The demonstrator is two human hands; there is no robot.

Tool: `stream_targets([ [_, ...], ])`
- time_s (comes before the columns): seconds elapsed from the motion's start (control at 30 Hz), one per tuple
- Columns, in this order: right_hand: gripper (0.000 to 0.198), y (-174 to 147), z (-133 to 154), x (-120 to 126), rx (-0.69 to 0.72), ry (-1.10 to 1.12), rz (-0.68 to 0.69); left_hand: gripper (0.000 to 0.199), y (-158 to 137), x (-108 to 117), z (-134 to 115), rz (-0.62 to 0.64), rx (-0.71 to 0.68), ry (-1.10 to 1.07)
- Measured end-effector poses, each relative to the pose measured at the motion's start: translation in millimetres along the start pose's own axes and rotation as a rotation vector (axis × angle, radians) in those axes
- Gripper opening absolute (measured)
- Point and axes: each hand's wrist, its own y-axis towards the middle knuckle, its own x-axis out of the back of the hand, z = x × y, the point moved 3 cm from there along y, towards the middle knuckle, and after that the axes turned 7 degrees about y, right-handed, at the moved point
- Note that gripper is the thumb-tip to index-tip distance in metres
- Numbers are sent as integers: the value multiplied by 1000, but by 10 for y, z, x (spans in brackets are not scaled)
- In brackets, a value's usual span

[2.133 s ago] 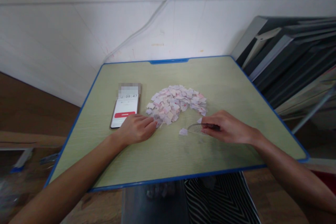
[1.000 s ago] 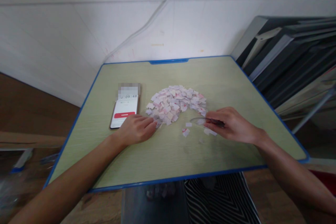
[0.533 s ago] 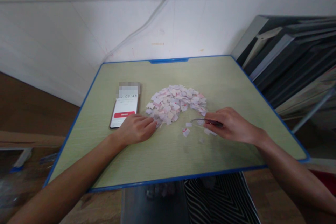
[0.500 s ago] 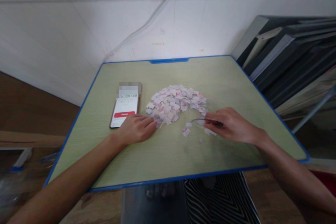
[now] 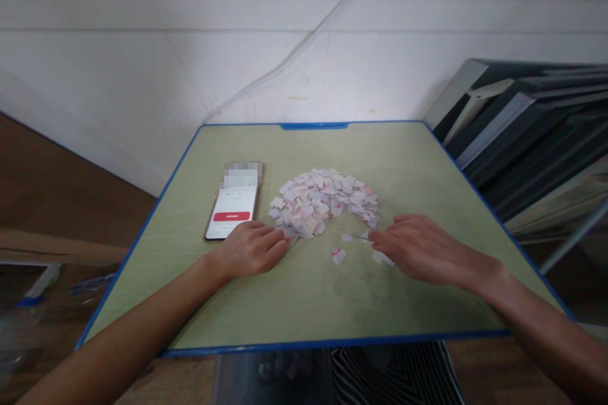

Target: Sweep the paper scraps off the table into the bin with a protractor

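Note:
A curved heap of small white and pinkish paper scraps lies on the table. My left hand rests at the heap's lower left edge with its fingers closed; a thin pale sliver shows by the fingertips, too small to name. In my closed right hand are thin tweezers, mostly hidden by the fingers, their tip pointing left close to a small scrap. Another scrap with a red mark lies apart below it. More loose scraps sit under and beside the right fingers.
Left of the heap lies a phone with a red button on its screen. The table has a blue rim and meets a white wall with a cable. Dark folded panels lean at the right.
The whole view has tilted up, so table and hands sit lower in the picture. My right hand has turned over the tweezers, hiding their dark body. The heap looks the same.

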Motion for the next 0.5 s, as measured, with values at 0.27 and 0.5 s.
stream_targets([
  [0.27, 21, -60, 22, -1, 14, 69, -26, 33, -25, -55, 10, 11, 4, -9],
  [0.5, 20, -59, 33, -19, -46, 85, 6, 34, -26, -46, 8, 23, 10, -16],
])
